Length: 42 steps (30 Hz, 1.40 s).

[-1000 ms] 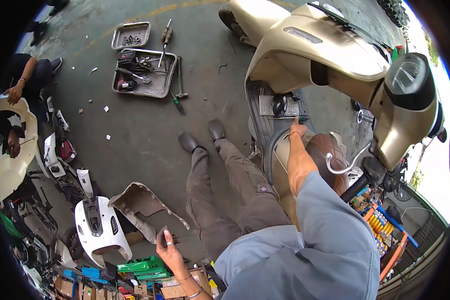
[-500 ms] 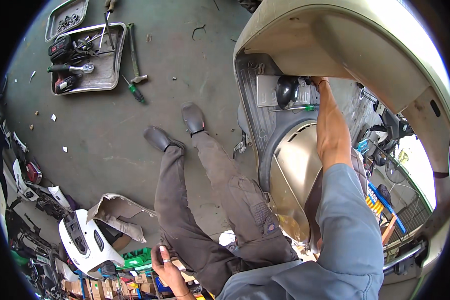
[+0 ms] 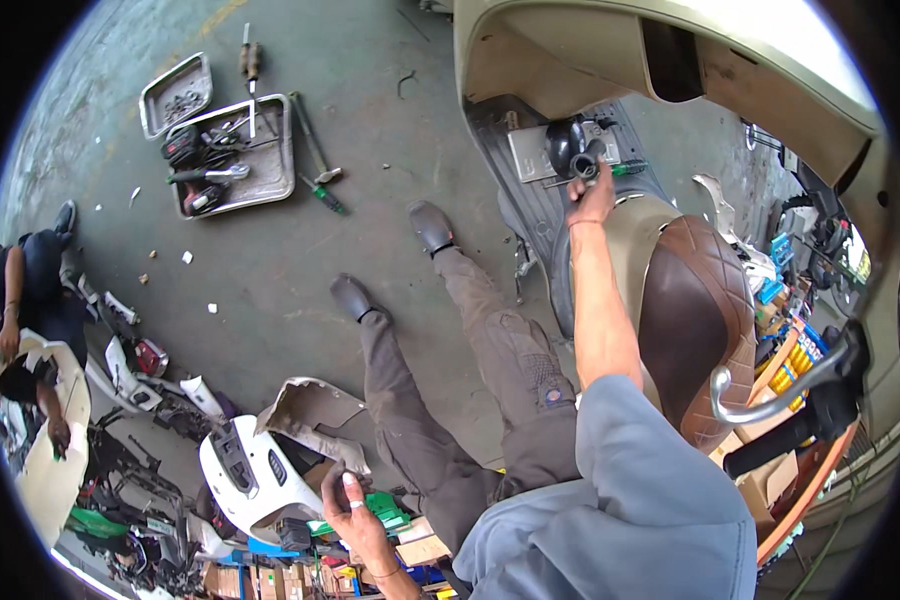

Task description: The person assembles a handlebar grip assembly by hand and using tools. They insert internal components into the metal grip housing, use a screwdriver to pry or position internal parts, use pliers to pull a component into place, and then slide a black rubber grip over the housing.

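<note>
Stands on a worn grey-green floor (image 3: 300,300), close beside a gold scooter (image 3: 560,55) with a brown seat (image 3: 685,310) and grey footboard (image 3: 535,215). To the left, sees a white panel (image 3: 260,470); farther out, a metal tray (image 3: 271,168) of tools beside a hammer (image 3: 310,135), then a smaller tray (image 3: 186,80). Holds the left hand (image 3: 358,525) low, loosely curled and seemingly empty, well apart from the scooter. Grips a dark tube-like part (image 3: 587,168) in the right hand (image 3: 592,200), above the footboard, just beside a black rounded thing (image 3: 562,143) and a green-handled screwdriver (image 3: 630,168).
</note>
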Available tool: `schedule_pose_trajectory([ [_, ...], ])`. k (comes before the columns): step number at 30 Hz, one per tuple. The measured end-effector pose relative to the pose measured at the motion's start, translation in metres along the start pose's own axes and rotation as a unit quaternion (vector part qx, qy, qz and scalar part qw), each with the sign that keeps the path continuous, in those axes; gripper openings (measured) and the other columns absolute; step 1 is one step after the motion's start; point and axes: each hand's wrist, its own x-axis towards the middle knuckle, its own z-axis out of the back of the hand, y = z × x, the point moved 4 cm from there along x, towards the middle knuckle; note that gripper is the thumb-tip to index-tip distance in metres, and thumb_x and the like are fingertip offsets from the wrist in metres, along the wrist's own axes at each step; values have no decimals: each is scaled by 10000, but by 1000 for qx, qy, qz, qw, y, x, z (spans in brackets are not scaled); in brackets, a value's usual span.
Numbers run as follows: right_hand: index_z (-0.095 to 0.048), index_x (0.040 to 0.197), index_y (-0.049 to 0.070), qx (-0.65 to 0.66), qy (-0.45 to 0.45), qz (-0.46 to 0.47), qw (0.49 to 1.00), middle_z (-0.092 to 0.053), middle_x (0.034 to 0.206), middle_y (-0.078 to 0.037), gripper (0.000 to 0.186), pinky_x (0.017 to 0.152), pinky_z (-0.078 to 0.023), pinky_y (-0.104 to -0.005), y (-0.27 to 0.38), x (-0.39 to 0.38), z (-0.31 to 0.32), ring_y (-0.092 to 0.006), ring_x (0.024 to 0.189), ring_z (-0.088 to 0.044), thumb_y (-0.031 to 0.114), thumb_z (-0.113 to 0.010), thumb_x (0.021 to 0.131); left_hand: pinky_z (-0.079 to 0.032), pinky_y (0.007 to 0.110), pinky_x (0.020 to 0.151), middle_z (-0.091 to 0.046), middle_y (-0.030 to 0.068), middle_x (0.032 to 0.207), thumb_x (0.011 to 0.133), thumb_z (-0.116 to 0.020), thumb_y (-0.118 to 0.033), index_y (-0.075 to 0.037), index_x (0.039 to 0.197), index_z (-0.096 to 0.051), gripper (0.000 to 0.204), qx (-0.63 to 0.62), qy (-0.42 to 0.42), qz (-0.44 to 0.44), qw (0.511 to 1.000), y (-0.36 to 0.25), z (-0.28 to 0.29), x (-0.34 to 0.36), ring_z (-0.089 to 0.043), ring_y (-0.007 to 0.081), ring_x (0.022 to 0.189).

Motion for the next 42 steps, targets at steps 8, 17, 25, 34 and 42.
schedule_pose_trajectory([
  [8, -549, 1144, 106, -48, 163, -272, 947, -637, 818, -132, 282, 351, -305, -215, 19, -170, -29, -67, 422, -399, 311, -536, 951, -507, 339, 824, -596, 127, 1107, 787, -704, -3, -71, 1263, -587, 495, 62, 247, -390, 885, -98, -174, 95, -623, 254, 951],
  [17, -598, 1132, 42, -250, 353, -314, 845, -560, 706, -14, 303, 345, -270, -219, 105, -249, -112, -55, 408, -385, 269, -585, 931, -439, 439, 1019, -588, 97, 1272, 593, -728, -7, -116, 1303, -564, 736, 89, 377, -630, 673, -184, -243, 96, -551, 315, 1184],
  [25, -561, 1066, 4, -280, 271, -113, 914, -525, 864, -32, 287, 502, -353, -207, 143, -211, -78, -81, 699, -497, 248, -615, 926, -504, 311, 754, -652, 110, 908, 586, -621, 53, 11, 1080, -605, 496, -87, 451, -527, 715, -178, -242, 98, -638, 221, 799],
  [34, -469, 1235, -62, -250, 284, -62, 924, -588, 1108, -163, 343, 721, -545, -314, 144, -204, -50, -225, 860, -650, 45, -562, 923, -518, 392, 737, -656, 177, 946, 613, -614, 7, 9, 1179, -547, 570, -19, 461, -520, 719, -184, -229, 85, -653, 352, 826],
  [42, -446, 1253, -46, -267, 309, -62, 911, -594, 1159, -251, 371, 726, -563, -352, 142, -215, -62, -289, 925, -669, 216, -518, 1002, -496, 310, 692, -638, 138, 839, 651, -588, 20, 88, 1182, -508, 541, -24, 455, -471, 756, -182, -221, 83, -627, 227, 704],
])
